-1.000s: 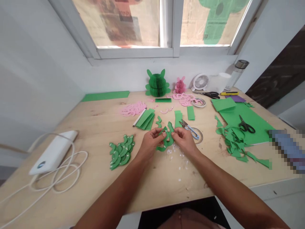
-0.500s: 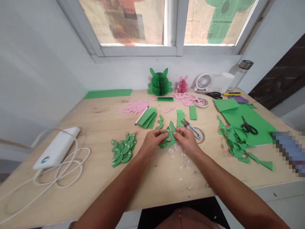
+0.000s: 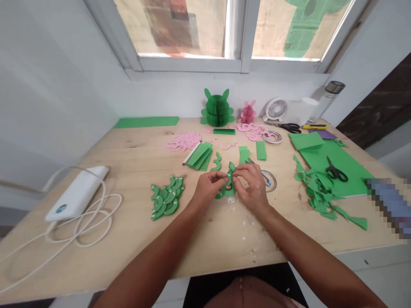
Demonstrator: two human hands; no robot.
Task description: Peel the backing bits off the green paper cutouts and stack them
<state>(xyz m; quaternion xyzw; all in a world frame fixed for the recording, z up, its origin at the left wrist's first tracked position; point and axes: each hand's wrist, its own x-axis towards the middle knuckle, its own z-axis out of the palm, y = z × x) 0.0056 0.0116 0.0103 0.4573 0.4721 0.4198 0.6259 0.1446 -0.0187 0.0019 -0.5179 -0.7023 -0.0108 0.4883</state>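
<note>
Above the table's middle, my left hand (image 3: 209, 187) pinches a curvy green paper cutout (image 3: 229, 191) with small white strips on it. My right hand (image 3: 252, 187) grips the cutout's other side with thumb and fingertips; the fingers partly cover it. Another wavy green cutout (image 3: 217, 161) lies just beyond. Left of my hands is a pile of scalloped green cutouts (image 3: 167, 197) with white strips. A roll of tape (image 3: 272, 182) and blue-handled scissors (image 3: 266, 176) lie beside my right hand, the scissors partly hidden by it. Small white scraps (image 3: 244, 238) are scattered below.
Pink cutouts (image 3: 183, 141), folded green papers (image 3: 201, 156), a green honeycomb figure (image 3: 217, 111) and a pink one (image 3: 248, 113) stand or lie toward the back. Green scraps (image 3: 317, 192) and black scissors (image 3: 335, 170) are right. A white power bank (image 3: 77, 194) with looped cable lies left.
My right hand has shifted its fingers on the cutout, its back now turned up and covering more of the blue-handled scissors. The view has tilted slightly.
</note>
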